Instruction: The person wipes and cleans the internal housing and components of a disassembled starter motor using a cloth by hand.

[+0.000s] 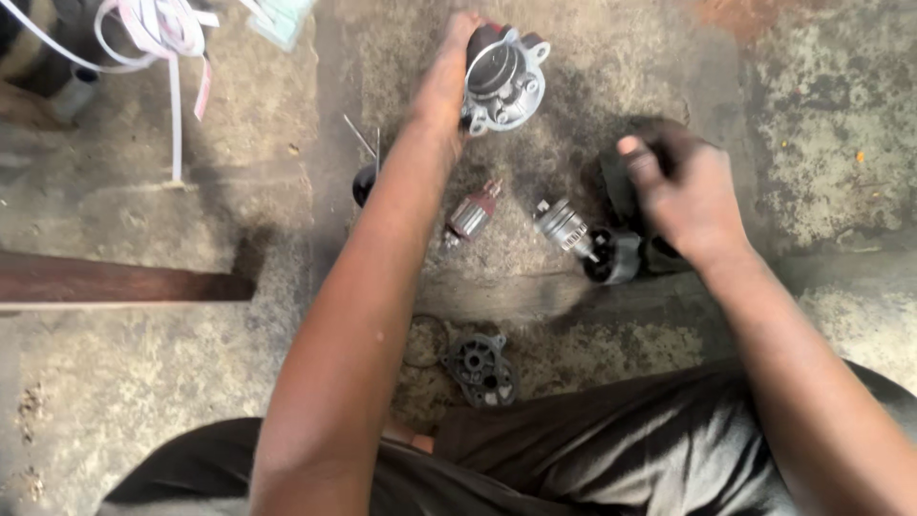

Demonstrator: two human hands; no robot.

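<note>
My left hand (447, 81) grips a silver cast-metal motor housing (504, 78) and holds it above the concrete floor. My right hand (686, 191) closes around a dark cylindrical part (623, 182) on the floor at the right; my fingers hide most of it. Just left of that hand lie a small round dark casing (613, 256) and a silver geared shaft piece (562, 225). A small armature with a reddish winding (470, 214) rests under my left forearm.
A dark round end plate (482, 369) and a thin ring (425, 341) lie near my knees. A black knob (363, 183) and thin rods (366, 139) sit left of my arm. A wooden plank (115, 285) lies at the left, white straps (162, 38) at top left.
</note>
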